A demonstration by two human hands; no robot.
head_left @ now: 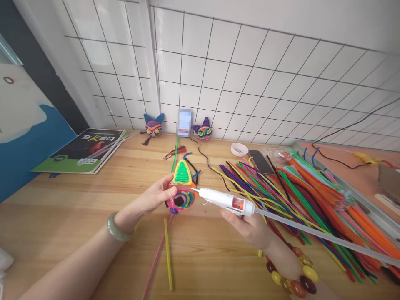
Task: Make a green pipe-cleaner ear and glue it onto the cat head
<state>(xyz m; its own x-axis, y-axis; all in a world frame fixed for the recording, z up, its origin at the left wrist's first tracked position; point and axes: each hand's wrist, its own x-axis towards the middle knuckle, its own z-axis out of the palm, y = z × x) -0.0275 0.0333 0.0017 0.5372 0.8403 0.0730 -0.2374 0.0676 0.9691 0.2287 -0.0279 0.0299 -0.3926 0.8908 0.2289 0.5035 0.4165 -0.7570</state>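
My left hand (162, 191) is closed on the left side of a colourful pipe-cleaner animal head (186, 200), which has a green ear (181, 173) edged in yellow. In my right hand (246, 225) is a white hot glue gun (226, 200) with a long clear glue stick (328, 238) running out of its back. The gun's nozzle (194, 189) is at the base of the ear; whether it touches is too small to tell. A yellow pipe cleaner (168, 254) and a pink one (154, 264) lie below the head.
Many coloured pipe cleaners (306, 204) spread over the right side of the table. Two finished-looking animal heads (154, 126) and a phone (184, 123) stand by the tiled wall. A pink bowl (239, 149), a dark phone (261, 161) and a book (90, 150) lie around.
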